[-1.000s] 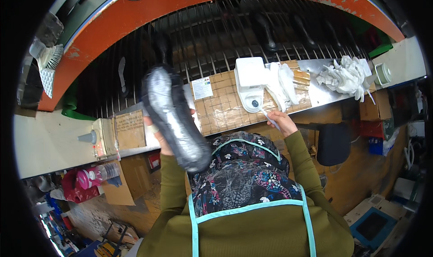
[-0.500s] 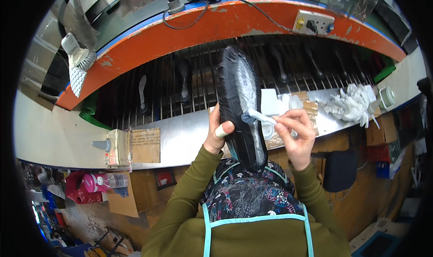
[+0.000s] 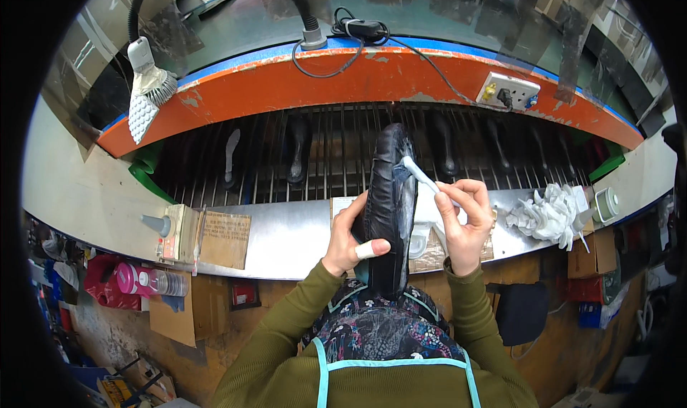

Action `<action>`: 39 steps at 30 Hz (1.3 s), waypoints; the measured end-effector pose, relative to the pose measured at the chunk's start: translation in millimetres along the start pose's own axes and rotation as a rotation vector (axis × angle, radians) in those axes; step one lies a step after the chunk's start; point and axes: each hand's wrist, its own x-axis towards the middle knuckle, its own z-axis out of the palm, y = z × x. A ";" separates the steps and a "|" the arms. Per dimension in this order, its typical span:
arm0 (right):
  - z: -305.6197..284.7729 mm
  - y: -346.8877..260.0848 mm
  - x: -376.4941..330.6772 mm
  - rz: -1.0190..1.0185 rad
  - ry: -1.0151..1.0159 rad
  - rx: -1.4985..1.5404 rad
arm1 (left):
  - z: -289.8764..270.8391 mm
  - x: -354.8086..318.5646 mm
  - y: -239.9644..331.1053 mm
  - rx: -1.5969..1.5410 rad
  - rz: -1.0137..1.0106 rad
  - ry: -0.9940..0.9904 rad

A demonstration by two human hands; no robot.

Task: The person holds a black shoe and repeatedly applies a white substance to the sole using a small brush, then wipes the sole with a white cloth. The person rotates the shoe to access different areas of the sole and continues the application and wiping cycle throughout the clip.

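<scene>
My left hand (image 3: 351,243), with white tape round its thumb, grips a black shoe upper (image 3: 383,200) by its side, toe pointing away from me. The gathered leather side of the shoe faces up, and its underside, smeared with a whitish coating, is turned to the right. Between the fingers and thumb of my right hand (image 3: 466,222) is a white-handled brush (image 3: 422,175). Its head meets the shoe's underside near the toe; the bristles are mostly hidden. Below the shoe, partly covered by it, lies a white tray (image 3: 419,245) on cardboard.
Beyond the metal ledge (image 3: 279,240), a rack of bars (image 3: 329,150) carries several dark soles or shoes. Crumpled white cloth or paper (image 3: 547,215) lies at right. A small box (image 3: 187,232) stands at left, near a cardboard piece (image 3: 225,238). An orange beam (image 3: 401,71) crosses behind.
The shoe has been tilted, so its underside now faces more to the right. My right hand has brought the brush further along toward the toe. The head view has shifted slightly.
</scene>
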 end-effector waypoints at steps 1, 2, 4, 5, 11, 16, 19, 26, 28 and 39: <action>0.8 -0.5 4.6 -0.002 0.004 -0.010 | -0.6 0.4 1.2 0.012 0.000 -0.004; 1.3 -1.0 9.0 -0.003 0.008 -0.022 | -0.3 0.5 -2.0 0.016 0.029 0.020; 2.4 1.8 15.4 -0.001 0.015 -0.050 | -1.6 1.4 -2.2 0.022 0.044 0.010; 2.9 1.9 19.6 -0.013 0.020 -0.063 | -2.3 2.7 -1.7 0.024 0.051 0.004; 3.2 2.7 35.8 -0.082 0.030 -0.108 | -4.6 5.8 4.3 -0.085 -0.017 -0.047; -3.4 6.1 35.5 -0.079 -0.080 -0.049 | -7.9 9.7 4.8 -0.094 -0.035 -0.043; -4.7 8.7 32.7 -0.108 -0.120 -0.064 | -9.0 14.0 9.7 -0.119 -0.063 -0.043; -7.0 12.8 28.4 -0.187 -0.182 -0.114 | -9.9 15.3 22.3 -0.183 -0.134 -0.048; -7.7 15.4 25.0 -0.189 -0.197 -0.120 | -13.7 13.8 20.9 -0.149 -0.161 -0.052; -13.8 21.1 14.4 -0.301 -0.264 -0.179 | -11.3 7.5 19.6 -0.275 -0.294 -0.003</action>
